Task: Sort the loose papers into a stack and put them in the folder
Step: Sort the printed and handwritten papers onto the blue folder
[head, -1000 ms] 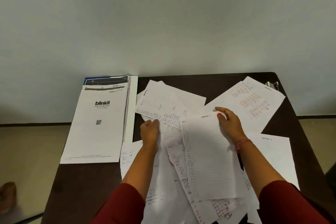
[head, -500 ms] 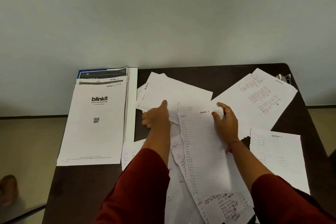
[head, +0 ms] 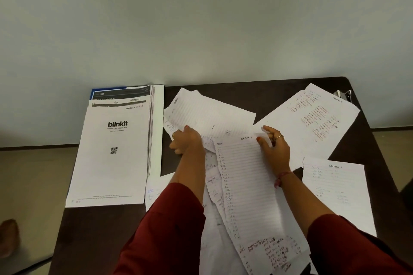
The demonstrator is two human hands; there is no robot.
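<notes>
- The left hand [head: 186, 140] grips the near edge of a lined sheet [head: 207, 116] at the middle of the dark worktop [head: 100, 230].
- The right hand [head: 273, 148] rests with loosely curled fingers on the top of the "Section 1" page [head: 245, 185].
- Other loose papers [head: 312, 118] lie scattered on the right.
- The folder [head: 156, 129] lies open at the left, with a stack topped by a "blinkit" sheet [head: 111, 152] on it.

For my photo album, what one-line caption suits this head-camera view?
Two hands, left hand and right hand, gather loose papers on a dark table.
</notes>
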